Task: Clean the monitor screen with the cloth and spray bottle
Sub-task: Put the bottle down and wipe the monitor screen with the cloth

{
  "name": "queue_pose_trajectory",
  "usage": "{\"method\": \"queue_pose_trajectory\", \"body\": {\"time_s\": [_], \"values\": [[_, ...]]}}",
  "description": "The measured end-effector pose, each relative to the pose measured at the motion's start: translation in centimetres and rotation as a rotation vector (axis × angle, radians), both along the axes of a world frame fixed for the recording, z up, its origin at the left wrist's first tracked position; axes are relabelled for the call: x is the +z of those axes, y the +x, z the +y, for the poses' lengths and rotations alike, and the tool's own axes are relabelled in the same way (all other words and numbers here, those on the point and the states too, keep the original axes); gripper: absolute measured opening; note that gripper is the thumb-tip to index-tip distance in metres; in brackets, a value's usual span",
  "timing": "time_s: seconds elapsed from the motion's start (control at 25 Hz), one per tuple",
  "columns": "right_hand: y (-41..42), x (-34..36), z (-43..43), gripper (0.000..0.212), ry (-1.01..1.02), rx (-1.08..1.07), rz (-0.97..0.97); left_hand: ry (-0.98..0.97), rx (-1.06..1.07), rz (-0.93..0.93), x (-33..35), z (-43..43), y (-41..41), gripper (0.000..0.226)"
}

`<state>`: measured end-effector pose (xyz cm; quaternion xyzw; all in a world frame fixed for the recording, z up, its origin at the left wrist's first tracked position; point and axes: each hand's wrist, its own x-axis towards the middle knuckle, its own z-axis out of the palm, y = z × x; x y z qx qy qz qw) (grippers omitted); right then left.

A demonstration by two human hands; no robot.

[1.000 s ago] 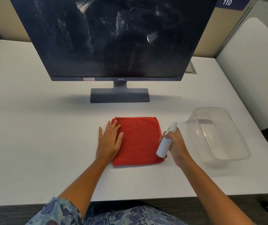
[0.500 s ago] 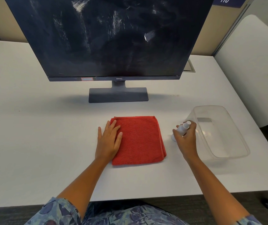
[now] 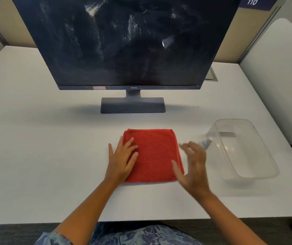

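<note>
1. Left hand [image 3: 122, 160] lies flat, fingers spread, pinning the folded red terry cloth [image 3: 155, 154] to the white desk [image 3: 35, 147].
2. Right hand [image 3: 192, 167], blurred, is spread and empty beside the small white spray bottle [image 3: 205, 143], which stands against the clear plastic tub [image 3: 248, 151].
3. The smeared black monitor screen [image 3: 124, 41] stands unwiped behind.

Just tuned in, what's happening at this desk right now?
A person is getting ready to clean the smudged monitor screen. The left hand lies flat on the folded red cloth. The right hand, open and blurred, is empty; the spray bottle stands beside the clear plastic bin. No wiping yet.
</note>
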<state>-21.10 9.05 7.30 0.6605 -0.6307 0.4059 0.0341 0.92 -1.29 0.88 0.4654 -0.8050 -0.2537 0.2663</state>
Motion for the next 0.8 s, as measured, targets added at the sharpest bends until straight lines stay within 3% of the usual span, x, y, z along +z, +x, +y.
{"method": "queue_pose_trajectory", "body": {"time_s": [0.16,0.24,0.36,0.52,0.6,0.68,0.8], "values": [[3.9,-3.5,3.5,0.049,0.185,0.365,0.167,-0.228,-0.395,-0.240,-0.4,2.6,2.3,0.062],[4.6,-4.7,3.9,0.048,0.223,0.466,0.229,-0.281,-0.426,-0.304,-0.9,3.0,3.4,0.062],[5.4,-5.5,3.4,0.042,0.242,0.523,0.291,-0.369,-0.385,-0.343,-0.9,2.7,4.2,0.045],[6.9,-5.8,2.8,0.042,0.207,0.517,0.370,-0.534,-0.314,-0.329,0.9,1.4,4.4,0.023],[8.1,-5.6,1.9,0.048,0.178,0.479,0.434,-0.582,-0.284,-0.283,2.5,0.4,4.3,0.023],[9.7,-5.1,0.5,0.060,0.190,0.371,0.495,-0.609,-0.280,-0.254,4.5,-1.2,4.3,0.030],[12.5,-3.4,-2.4,0.090,0.289,0.160,0.412,-0.561,-0.305,-0.232,8.5,-4.4,4.4,0.024]]}}
